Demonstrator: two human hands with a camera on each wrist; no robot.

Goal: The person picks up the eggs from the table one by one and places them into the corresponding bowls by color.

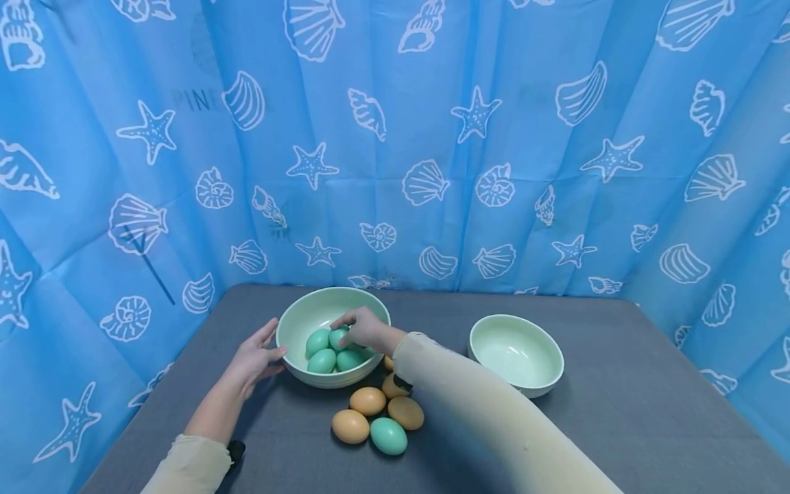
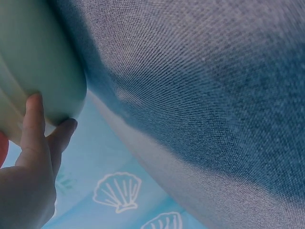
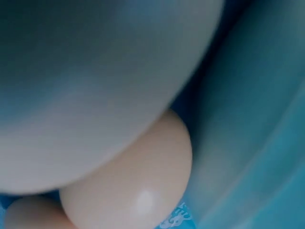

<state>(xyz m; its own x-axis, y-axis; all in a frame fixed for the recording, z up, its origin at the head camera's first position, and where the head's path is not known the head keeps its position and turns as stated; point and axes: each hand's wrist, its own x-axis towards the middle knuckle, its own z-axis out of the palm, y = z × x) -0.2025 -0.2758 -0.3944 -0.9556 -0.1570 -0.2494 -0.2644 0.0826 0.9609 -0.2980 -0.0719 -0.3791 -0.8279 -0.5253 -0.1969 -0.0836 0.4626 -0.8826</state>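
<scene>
A pale green bowl (image 1: 296,312) stands at the back left of the table with several green eggs (image 1: 321,361) inside. My right hand (image 1: 367,329) reaches over its right side, thumb and fingertips around a green egg (image 1: 337,337) among the others. Against the bowl's left outer wall rests my left hand (image 1: 256,353), its fingers extended. Up close in the left wrist view, fingertips (image 2: 34,107) touch the bowl's outside (image 2: 43,57). The right wrist view is mostly filled by the blurred bowl wall (image 3: 95,105) and a brown egg (image 3: 138,186) beside it.
In front of the bowl, several brown eggs (image 1: 350,427) and one green egg (image 1: 389,436) lie on the grey tablecloth (image 1: 629,412). A second pale green bowl (image 1: 517,353), with nothing in it, stands to the right. Behind hangs a blue shell-patterned curtain (image 1: 432,233).
</scene>
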